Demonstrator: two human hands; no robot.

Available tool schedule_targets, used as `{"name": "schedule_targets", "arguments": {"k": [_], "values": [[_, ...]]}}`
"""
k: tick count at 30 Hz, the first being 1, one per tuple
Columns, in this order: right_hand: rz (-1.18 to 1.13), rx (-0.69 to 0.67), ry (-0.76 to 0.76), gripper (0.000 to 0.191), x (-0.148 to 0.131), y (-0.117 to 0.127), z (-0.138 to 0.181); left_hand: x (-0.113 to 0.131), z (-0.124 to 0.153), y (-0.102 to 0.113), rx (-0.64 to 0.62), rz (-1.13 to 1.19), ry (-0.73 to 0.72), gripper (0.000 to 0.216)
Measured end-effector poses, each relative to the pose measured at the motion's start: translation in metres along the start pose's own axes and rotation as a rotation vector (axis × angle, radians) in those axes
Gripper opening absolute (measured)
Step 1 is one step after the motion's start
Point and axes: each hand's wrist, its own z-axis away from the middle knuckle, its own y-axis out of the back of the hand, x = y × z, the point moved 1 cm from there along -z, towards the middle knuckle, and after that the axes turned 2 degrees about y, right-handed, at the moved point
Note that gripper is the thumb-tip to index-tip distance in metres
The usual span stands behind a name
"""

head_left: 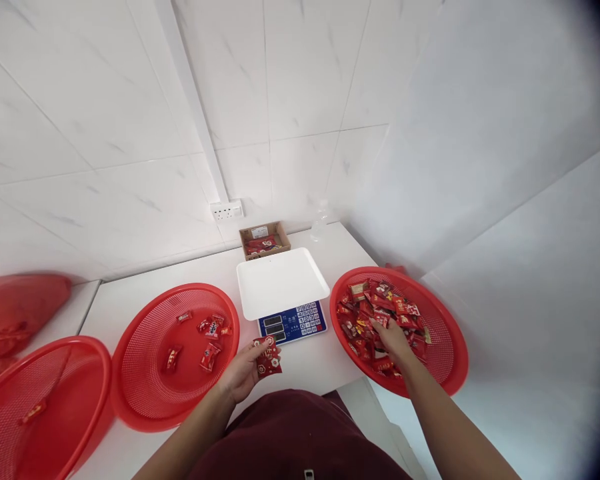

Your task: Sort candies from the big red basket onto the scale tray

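My left hand (243, 373) grips a small red packet (269, 357) with white flower prints, in front of the scale. Reaching into the right-hand red basket (453, 373), my right hand (393, 339) has its fingers closed at a red-wrapped candy (379, 319) on the pile; the fingertips are partly hidden. Many red-wrapped snacks (405, 307) fill the middle of that basket. Between the two baskets stands a digital scale (295, 321) with a blue keypad and a bare white tray (283, 283).
A second red basket (145, 373) on the left holds several wrapped candies (210, 357). Beside it another red basket (97, 393) holds one visible candy (33, 411). A cardboard box (253, 255) with red packets and a clear plastic bottle (319, 225) stand near the wall. Red bags (25, 307) lie far left.
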Motion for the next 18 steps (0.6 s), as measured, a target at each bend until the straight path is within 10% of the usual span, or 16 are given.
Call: {"name": "schedule_targets", "arguments": {"k": [10, 18], "values": [[-0.221, -0.508, 0.215, 0.056, -0.096, -0.076, 0.026, -0.003, 0.003, 0.003, 0.007, -0.011, 0.002, 0.020], [0.250, -0.166, 0.200, 0.050, -0.058, -0.048, 0.004, -0.002, 0.004, 0.010, 0.033, 0.016, -0.005, 0.016]]}}
